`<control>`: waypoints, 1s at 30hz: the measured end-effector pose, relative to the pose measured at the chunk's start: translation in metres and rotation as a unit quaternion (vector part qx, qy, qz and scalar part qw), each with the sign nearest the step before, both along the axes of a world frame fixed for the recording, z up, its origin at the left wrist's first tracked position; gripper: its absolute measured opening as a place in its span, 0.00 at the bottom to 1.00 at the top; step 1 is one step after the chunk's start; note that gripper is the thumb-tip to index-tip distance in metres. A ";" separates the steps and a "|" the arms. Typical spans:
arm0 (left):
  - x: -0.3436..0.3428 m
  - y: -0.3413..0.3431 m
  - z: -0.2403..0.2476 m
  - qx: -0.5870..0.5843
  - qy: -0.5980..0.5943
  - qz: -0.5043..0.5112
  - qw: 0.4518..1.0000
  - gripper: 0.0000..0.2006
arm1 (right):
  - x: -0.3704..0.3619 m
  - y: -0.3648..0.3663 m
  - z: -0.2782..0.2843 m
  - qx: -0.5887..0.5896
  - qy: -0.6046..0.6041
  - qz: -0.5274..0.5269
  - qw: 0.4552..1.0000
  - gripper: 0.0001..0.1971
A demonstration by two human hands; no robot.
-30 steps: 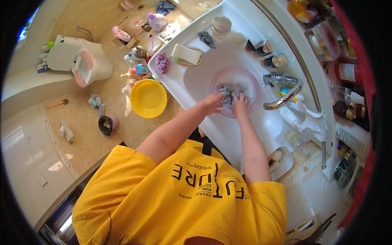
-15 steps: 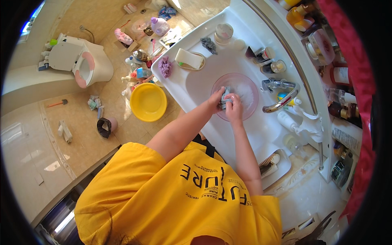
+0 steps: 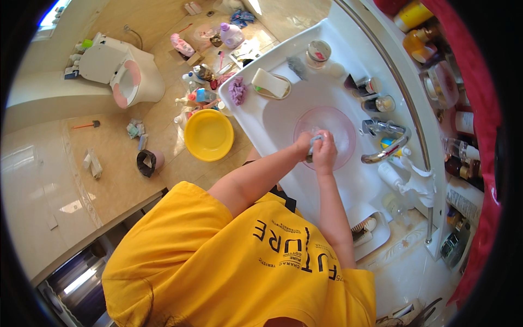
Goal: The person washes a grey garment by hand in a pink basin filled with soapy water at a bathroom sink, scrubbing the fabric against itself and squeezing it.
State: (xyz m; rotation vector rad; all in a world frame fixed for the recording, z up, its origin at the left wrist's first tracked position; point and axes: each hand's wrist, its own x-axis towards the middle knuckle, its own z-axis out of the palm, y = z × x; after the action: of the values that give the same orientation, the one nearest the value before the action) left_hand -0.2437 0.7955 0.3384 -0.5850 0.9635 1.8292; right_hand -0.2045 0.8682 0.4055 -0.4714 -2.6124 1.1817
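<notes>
My left hand (image 3: 305,144) and my right hand (image 3: 325,153) are closed together on a small grey-blue cloth (image 3: 315,142), which bunches up between them. Most of the cloth is hidden by my fingers. They hold it over the near left part of a translucent pink basin (image 3: 352,136) with whitish, foamy water inside. That basin stands in a white sink (image 3: 275,122), below and left of a chrome faucet (image 3: 388,143).
On the sink's far ledge lie a soap bar (image 3: 268,83) in a dish, a purple scrunched cloth (image 3: 237,91), a grey scrubber (image 3: 297,67) and jars. A yellow basin (image 3: 209,136) stands on the floor to the left. Bottles crowd the right shelf (image 3: 457,122).
My hands have drawn closer together around the cloth, and less of it shows. The whole view has shifted, so the sink and floor things appear further right.
</notes>
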 end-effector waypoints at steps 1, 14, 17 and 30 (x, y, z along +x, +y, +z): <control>0.001 0.002 -0.001 -0.044 0.010 0.003 0.999 0.12 | -0.001 0.005 -0.006 -0.004 -0.008 0.005 1.000 0.09; 0.001 -0.007 0.032 -0.169 -0.049 -0.158 0.972 0.24 | 0.021 0.053 -0.106 0.170 -0.205 0.072 0.961 0.21; 0.001 -0.024 0.014 -0.151 -0.020 -0.187 0.970 0.21 | 0.045 0.041 -0.135 0.215 -0.258 0.171 0.926 0.28; -0.008 -0.007 0.042 -0.206 -0.031 -0.119 0.971 0.22 | 0.021 0.012 -0.029 -0.077 -0.035 0.014 0.996 0.09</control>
State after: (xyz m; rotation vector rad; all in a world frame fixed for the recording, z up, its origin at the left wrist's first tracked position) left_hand -0.2516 0.7887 0.3804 -0.7372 1.3232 1.3969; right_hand -0.1838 0.8806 0.3767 -0.5158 -2.6056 1.4067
